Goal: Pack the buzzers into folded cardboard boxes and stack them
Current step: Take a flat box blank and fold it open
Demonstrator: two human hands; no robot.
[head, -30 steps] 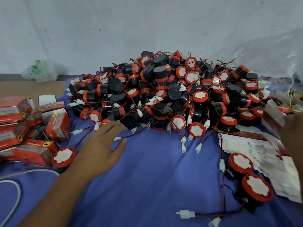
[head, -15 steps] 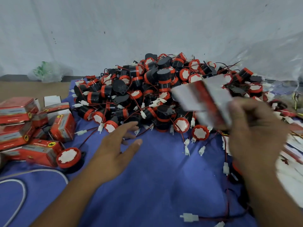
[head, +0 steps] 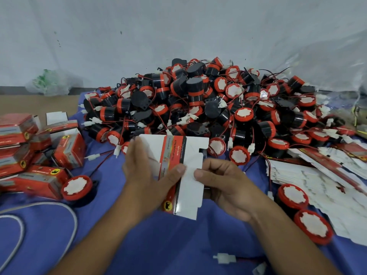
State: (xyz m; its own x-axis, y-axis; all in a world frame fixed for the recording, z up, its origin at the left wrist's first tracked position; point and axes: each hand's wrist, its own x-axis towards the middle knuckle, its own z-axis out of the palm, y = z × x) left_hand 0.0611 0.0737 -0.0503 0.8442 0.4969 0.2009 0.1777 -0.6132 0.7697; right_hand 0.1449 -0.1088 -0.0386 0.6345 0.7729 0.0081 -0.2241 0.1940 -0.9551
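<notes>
Cloth (head: 158, 245): blue, spread under everything I can see in front of the person.
Buzzer heap (head: 198, 102): black-and-red buzzers with red wires and white plugs, piled at the far side of the cloth against a pale backdrop.
Flat blanks (head: 317, 181): a slumped stack of unfolded boxes on the right, mostly white side up.
Packed boxes (head: 23, 151): red folded boxes, loosely stacked at far left.
Left hand (head: 147, 175): fingers behind the flat box, thumb clamped on its printed red strip.
Right hand (head: 228, 187): thumb pressed on the white panel, fingers curled behind it; I read that as a firm pinch.
Flat box (head: 190, 195): unfolded, held upright between both hands above the cloth, just in front of the heap.
Right buzzers (head: 293, 196): two, face up, touching the edge of the flat blanks.
Left buzzer (head: 76, 187): face up, just beside the packed boxes.
Plug (head: 224, 258): white, lying on the cloth near the bottom edge of my view.
</notes>
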